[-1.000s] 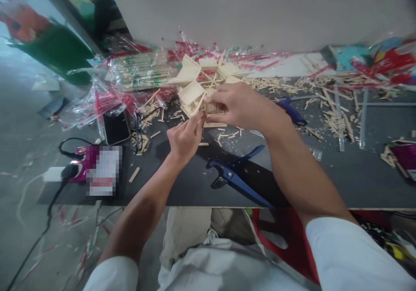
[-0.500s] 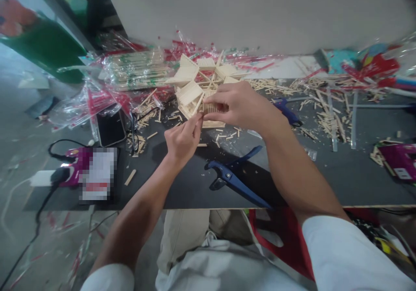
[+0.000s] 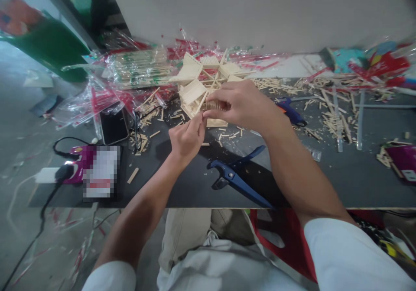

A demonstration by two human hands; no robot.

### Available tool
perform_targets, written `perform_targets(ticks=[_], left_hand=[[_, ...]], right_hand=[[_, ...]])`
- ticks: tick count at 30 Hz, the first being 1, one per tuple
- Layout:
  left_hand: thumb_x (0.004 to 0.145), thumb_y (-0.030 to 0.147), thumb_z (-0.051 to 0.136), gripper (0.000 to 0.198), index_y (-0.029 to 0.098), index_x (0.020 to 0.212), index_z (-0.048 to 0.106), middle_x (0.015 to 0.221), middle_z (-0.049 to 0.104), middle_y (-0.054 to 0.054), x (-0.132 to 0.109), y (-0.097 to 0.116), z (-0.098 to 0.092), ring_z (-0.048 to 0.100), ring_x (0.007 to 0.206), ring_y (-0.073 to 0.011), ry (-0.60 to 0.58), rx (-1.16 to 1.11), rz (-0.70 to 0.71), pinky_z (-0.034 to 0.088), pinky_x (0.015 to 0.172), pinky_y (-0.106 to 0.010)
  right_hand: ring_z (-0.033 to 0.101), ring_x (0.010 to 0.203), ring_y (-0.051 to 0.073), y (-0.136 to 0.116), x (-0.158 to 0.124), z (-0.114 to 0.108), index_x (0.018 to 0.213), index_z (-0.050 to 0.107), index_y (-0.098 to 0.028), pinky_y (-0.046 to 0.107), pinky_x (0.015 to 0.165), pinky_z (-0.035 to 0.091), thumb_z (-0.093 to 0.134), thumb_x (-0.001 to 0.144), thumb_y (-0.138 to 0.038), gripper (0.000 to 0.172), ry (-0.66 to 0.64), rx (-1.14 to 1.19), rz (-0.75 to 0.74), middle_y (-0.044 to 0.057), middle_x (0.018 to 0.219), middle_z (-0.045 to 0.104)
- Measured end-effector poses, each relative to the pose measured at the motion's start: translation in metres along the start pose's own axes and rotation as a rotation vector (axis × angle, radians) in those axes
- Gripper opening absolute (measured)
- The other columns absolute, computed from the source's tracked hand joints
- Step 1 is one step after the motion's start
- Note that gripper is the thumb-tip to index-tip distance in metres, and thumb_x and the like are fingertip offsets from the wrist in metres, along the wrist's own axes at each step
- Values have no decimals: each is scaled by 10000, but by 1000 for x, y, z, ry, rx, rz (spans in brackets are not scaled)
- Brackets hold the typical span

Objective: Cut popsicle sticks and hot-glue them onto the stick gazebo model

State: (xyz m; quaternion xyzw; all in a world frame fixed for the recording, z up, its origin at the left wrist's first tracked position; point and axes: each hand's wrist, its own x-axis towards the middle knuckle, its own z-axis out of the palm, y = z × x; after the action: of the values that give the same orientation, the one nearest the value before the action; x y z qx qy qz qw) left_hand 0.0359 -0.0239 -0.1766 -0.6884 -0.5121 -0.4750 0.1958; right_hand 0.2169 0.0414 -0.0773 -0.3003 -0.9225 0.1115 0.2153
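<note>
A small building model (image 3: 191, 92) made of pale wooden sticks, with several slanted roof panels, stands on the dark table in front of me. At its near side, my left hand (image 3: 188, 136) is closed in a pinch, its fingertips touching those of my right hand. My right hand (image 3: 242, 105) pinches from the other side, thumb and index finger close together, and covers the model's right front. Whatever lies between the fingertips is too small to make out. Blue-handled cutters (image 3: 235, 177) lie on the table below my hands.
Short stick pieces (image 3: 338, 122) litter the dark tabletop (image 3: 325, 187). A blue glue gun (image 3: 290, 111) lies to the right. Wrapped stick bundles (image 3: 139, 68) sit behind at left, near a black-screened phone (image 3: 113, 124), a blurred-out device (image 3: 101, 172) and a purple power strip (image 3: 78, 165).
The whole view has shifted slightly, so things appear a little further right. Both hands stay pinched together at the model's front, with only slight finger movement.
</note>
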Motion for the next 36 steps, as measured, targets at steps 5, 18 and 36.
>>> perform_targets(ticks=[5,18,36], left_hand=[[1004,243,611,184,206,1038,788,601,713,5,-1,0,-1,607,483,-96,24,-7,41,360,501,-260],[986,401,645,255,192,983,792,600,732,-4,-2,-2,2,666,535,-110,-132,-258,-206,443,563,-219],[890,437,744,257,186,886,688,460,547,80,15,11,-4,491,378,-62,-289,-738,-740,354,393,-175]], right_hand=[[611,772,221,0,0,-2,1033,748,-206,381,786,450,764,893,-468,297,8,89,44,44,794,676],[605,818,211,3,-4,-11,1172,704,-186,397,781,528,790,856,-294,345,-55,22,64,117,1153,643],[638,919,247,-5,-8,-29,1214,705,-194,401,826,511,678,901,-245,318,-114,-12,113,127,1215,672]])
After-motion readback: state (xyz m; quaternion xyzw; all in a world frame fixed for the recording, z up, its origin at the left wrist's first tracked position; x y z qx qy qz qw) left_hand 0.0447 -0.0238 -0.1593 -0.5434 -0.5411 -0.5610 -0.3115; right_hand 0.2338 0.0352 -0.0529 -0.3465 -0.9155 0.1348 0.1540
